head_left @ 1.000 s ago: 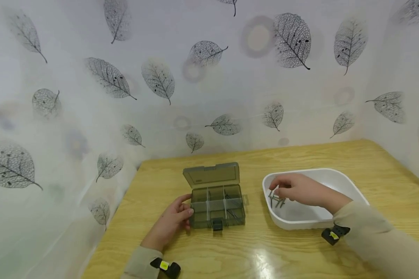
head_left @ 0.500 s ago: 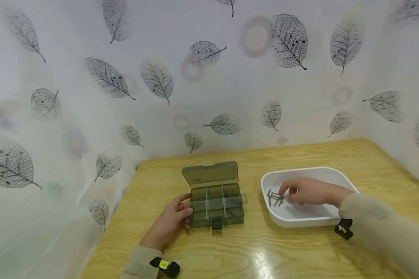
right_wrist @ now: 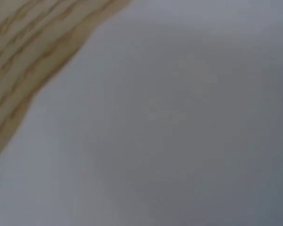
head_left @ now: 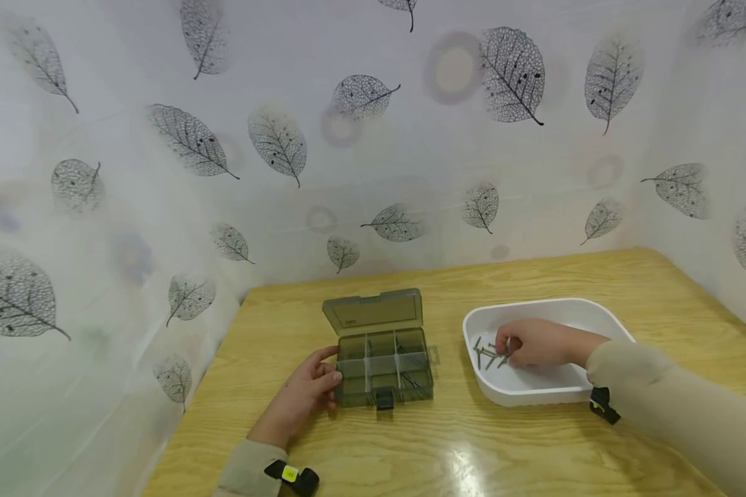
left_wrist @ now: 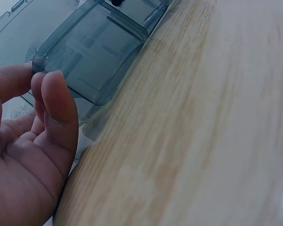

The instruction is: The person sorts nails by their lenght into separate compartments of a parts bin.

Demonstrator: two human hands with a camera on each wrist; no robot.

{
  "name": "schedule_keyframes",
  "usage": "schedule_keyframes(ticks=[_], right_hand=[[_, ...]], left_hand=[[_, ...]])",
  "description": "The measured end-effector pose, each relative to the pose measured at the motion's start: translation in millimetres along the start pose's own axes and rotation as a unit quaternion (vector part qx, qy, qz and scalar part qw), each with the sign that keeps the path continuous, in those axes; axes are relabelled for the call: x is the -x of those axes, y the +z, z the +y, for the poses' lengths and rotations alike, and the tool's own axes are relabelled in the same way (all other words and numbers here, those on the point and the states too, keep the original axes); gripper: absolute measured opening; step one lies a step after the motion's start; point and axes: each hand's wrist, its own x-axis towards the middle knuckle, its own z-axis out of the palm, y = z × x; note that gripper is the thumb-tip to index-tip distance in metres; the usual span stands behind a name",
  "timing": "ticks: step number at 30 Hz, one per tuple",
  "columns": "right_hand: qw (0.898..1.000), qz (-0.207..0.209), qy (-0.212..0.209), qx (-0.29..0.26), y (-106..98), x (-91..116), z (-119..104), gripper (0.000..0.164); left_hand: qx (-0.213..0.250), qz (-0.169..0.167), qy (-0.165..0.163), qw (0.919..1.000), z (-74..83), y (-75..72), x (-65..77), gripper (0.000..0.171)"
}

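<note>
Screws [head_left: 488, 354], at least five by sight though they overlap too much for a sure count, lie in a loose pile at the left end of a tray on the one tabletop [head_left: 367, 455]. Leftmost, before a leaf-printed sheet [head_left: 118, 228], one beige sleeve [head_left: 249, 469] carries one black wrist device [head_left: 295, 478]. The left hand [head_left: 301, 393], one of two hands, holds the left side of a smoky plastic box [head_left: 382, 364], thumb and fingers bent against it; the left wrist view shows a digit touching the corner. The box has six compartments, in two rows of three. Its one lid [head_left: 376, 314] stands open, leaning back, and one dark latch [head_left: 384, 399] sits at the front. Several slender dark pieces [head_left: 410, 379] lie in the front right compartment; overlap hides their number. Apart from the box, to its right, stands the one white tray [head_left: 528, 398]. The right hand [head_left: 541, 343] reaches into it, fingers narrow and bent down at the pile; I cannot tell whether they pinch a screw. Beyond, a second wrist device [head_left: 603, 406] hangs at the second sleeve [head_left: 677, 400].
</note>
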Motion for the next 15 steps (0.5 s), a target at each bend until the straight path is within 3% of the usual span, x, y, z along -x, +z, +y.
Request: schedule_keyframes(ticks=[15], right_hand=[[1.000, 0.008, -0.012, 0.017, -3.8, 2.0, -5.9, 0.009]], left_hand=[[0.004, -0.009, 0.002, 1.0000, -0.6, -1.6, 0.2, 0.060]])
